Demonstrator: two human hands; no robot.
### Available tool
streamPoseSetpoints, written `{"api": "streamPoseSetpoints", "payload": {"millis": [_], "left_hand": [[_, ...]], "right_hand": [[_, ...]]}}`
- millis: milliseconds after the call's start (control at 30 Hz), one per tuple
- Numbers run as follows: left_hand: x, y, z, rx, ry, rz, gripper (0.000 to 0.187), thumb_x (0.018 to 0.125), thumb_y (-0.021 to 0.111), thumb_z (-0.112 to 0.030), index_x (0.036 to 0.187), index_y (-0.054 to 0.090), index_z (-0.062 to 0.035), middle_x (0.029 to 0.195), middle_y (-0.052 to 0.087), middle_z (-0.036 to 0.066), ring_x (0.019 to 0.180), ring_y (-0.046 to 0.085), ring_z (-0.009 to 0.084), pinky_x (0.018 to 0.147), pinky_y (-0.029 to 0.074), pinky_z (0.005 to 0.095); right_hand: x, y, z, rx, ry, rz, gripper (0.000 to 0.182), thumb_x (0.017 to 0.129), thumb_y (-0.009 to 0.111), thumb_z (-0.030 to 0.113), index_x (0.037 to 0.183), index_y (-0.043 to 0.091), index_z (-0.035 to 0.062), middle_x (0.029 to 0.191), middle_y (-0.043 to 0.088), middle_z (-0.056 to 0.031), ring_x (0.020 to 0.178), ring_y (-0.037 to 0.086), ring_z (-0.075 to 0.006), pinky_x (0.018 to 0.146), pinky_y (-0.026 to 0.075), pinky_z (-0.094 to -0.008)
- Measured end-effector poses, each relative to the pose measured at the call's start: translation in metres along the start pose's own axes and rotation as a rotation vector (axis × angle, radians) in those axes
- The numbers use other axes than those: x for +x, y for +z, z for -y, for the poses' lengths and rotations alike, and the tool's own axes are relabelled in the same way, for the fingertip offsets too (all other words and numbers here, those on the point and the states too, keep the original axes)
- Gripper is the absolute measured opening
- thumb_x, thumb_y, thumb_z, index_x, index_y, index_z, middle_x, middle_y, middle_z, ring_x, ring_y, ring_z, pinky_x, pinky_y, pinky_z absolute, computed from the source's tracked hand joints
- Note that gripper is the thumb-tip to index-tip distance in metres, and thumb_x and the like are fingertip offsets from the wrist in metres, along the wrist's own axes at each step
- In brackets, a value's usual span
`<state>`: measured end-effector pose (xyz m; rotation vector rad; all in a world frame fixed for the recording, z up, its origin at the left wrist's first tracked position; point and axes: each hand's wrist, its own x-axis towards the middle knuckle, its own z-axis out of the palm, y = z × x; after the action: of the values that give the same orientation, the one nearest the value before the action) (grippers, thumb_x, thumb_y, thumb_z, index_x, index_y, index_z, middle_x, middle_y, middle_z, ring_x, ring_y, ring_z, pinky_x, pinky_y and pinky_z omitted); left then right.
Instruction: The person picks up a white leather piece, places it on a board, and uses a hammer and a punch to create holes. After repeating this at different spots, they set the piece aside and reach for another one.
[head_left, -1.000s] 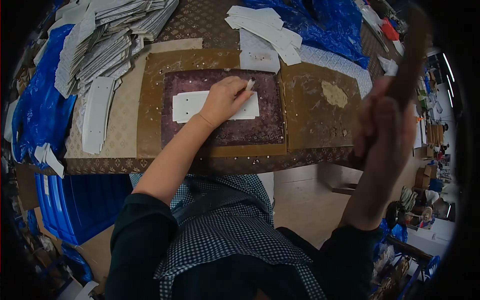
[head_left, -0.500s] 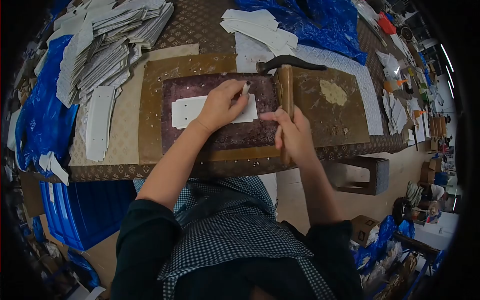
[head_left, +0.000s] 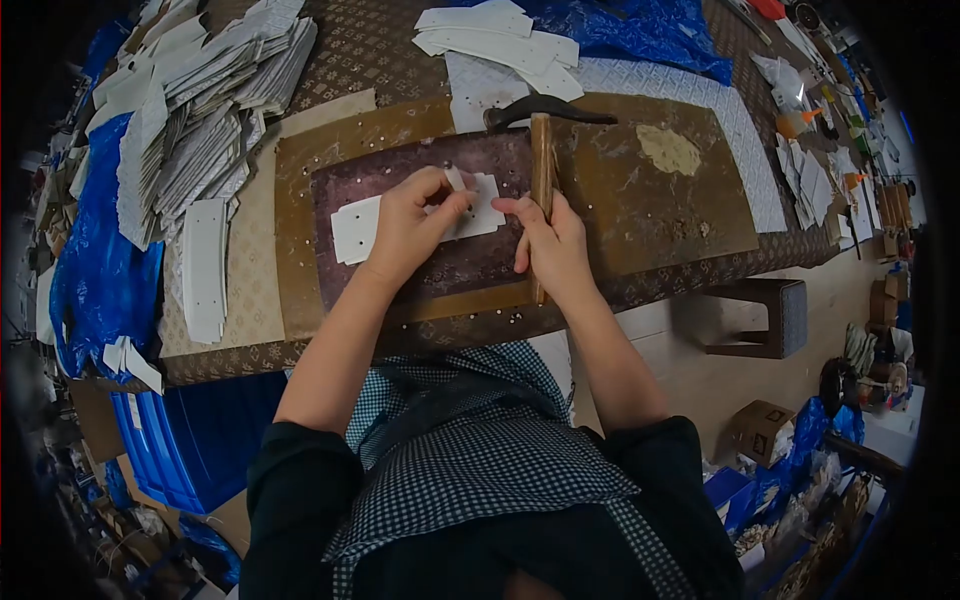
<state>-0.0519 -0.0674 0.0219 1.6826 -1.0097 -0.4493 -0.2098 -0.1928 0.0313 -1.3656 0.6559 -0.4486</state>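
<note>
My left hand pinches a short pale hole punch upright over a white piece of sheet with small holes in it. The punch's lower tip is hidden by my fingers. That sheet lies on a dark purple pad, partly covered by my hand. My right hand is wrapped round the wooden handle of a hammer, its index finger stretched toward the sheet's right end. The hammer's black curved head points away from me.
Stacks of white pieces fill the table's left, with a narrower pile nearer. More white pieces and blue plastic lie at the back. A brown board is right; below stand a blue bin and a stool.
The view has shifted slightly. My right hand and the hammer have come closer to my left hand. The punch, tilted before with its dark end showing, now leans the other way over the sheet.
</note>
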Motion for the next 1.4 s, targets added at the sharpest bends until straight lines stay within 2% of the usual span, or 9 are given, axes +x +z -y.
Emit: {"api": "streamPoseSetpoints", "payload": {"millis": [200, 300, 400, 600, 967, 1200, 1300, 1333, 1400], "left_hand": [[-0.005, 0.004, 0.006, 0.056, 0.036, 0.004, 0.018, 0.088, 0.07, -0.012, 0.103, 0.07, -0.0017, 0.096, 0.068, 0.005, 0.085, 0.063, 0.0103, 0.075, 0.05, 0.0244], [-0.003, 0.011, 0.008, 0.032, 0.163, -0.093, 0.015, 0.081, 0.074, -0.012, 0.085, 0.065, 0.0002, 0.077, 0.061, 0.009, 0.07, 0.062, 0.0201, 0.066, 0.05, 0.0288], [-0.005, 0.005, 0.008, 0.098, 0.079, -0.002, 0.018, 0.088, 0.071, -0.012, 0.104, 0.071, -0.0022, 0.094, 0.067, 0.005, 0.085, 0.064, 0.0121, 0.076, 0.05, 0.0249], [-0.006, 0.006, 0.001, 0.066, 0.105, -0.008, 0.018, 0.088, 0.071, -0.012, 0.102, 0.071, -0.0023, 0.093, 0.067, 0.006, 0.084, 0.064, 0.0129, 0.076, 0.051, 0.0258], [0.002, 0.013, 0.002, 0.191, 0.382, -0.031, 0.013, 0.083, 0.07, -0.009, 0.093, 0.066, -0.0024, 0.083, 0.063, 0.012, 0.076, 0.062, 0.03, 0.067, 0.051, 0.0358], [-0.001, 0.015, 0.006, 0.211, 0.379, -0.044, 0.012, 0.085, 0.07, -0.01, 0.095, 0.07, -0.004, 0.082, 0.064, 0.009, 0.075, 0.063, 0.0237, 0.067, 0.05, 0.031], [-0.001, 0.014, 0.005, 0.209, 0.371, -0.042, 0.012, 0.085, 0.07, -0.01, 0.095, 0.069, -0.0037, 0.08, 0.062, 0.009, 0.074, 0.062, 0.024, 0.066, 0.049, 0.0315], [-0.001, 0.014, 0.005, 0.203, 0.377, -0.05, 0.012, 0.085, 0.07, -0.011, 0.094, 0.069, -0.0036, 0.08, 0.061, 0.009, 0.073, 0.062, 0.0241, 0.066, 0.049, 0.0315], [-0.001, 0.015, 0.005, 0.188, 0.393, -0.064, 0.012, 0.085, 0.071, -0.011, 0.094, 0.069, -0.0033, 0.079, 0.06, 0.01, 0.072, 0.06, 0.0242, 0.065, 0.048, 0.0317]], "right_hand": [[-0.001, 0.0, 0.0, -0.023, -0.004, -0.009, 0.029, 0.1, 0.054, 0.025, 0.107, 0.053, -0.0027, 0.103, 0.071, -0.0107, 0.043, 0.052, -0.01, 0.042, 0.044, -0.0254], [-0.002, 0.001, 0.002, -0.035, -0.008, -0.015, 0.029, 0.1, 0.054, 0.025, 0.106, 0.053, -0.0027, 0.102, 0.072, -0.0104, 0.043, 0.052, -0.0102, 0.042, 0.044, -0.0256], [-0.001, 0.001, 0.001, -0.043, -0.014, -0.016, 0.03, 0.1, 0.054, 0.026, 0.106, 0.053, -0.0026, 0.102, 0.072, -0.0103, 0.043, 0.052, -0.0101, 0.042, 0.044, -0.0255], [0.0, 0.0, -0.001, -0.035, -0.015, -0.017, 0.029, 0.1, 0.054, 0.026, 0.106, 0.054, -0.0022, 0.102, 0.072, -0.0099, 0.043, 0.052, -0.0101, 0.042, 0.044, -0.0253], [-0.012, -0.016, 0.034, -0.241, 0.069, 0.127, 0.021, 0.098, 0.058, 0.022, 0.101, 0.055, 0.0014, 0.076, 0.063, -0.0055, 0.045, 0.05, -0.0086, 0.042, 0.041, -0.0257], [-0.064, -0.031, 0.183, -0.075, -0.663, 0.262, 0.013, 0.098, 0.053, 0.013, 0.102, 0.053, 0.0013, 0.065, 0.05, 0.0004, 0.044, 0.043, -0.0025, 0.039, 0.036, -0.0185], [-0.069, -0.033, 0.175, -0.188, -0.691, 0.281, 0.015, 0.099, 0.051, 0.018, 0.101, 0.053, 0.0026, 0.064, 0.049, 0.0008, 0.044, 0.043, -0.0017, 0.038, 0.035, -0.0179], [-0.08, -0.027, 0.16, -0.286, -0.43, 0.113, 0.019, 0.099, 0.052, 0.019, 0.101, 0.053, -0.0004, 0.063, 0.051, -0.0058, 0.047, 0.048, -0.0087, 0.042, 0.04, -0.0251], [-0.065, -0.035, 0.132, -0.969, -0.366, 0.314, 0.023, 0.097, 0.055, 0.018, 0.103, 0.051, -0.0036, 0.065, 0.053, -0.0138, 0.053, 0.053, -0.0178, 0.05, 0.043, -0.034]]}}
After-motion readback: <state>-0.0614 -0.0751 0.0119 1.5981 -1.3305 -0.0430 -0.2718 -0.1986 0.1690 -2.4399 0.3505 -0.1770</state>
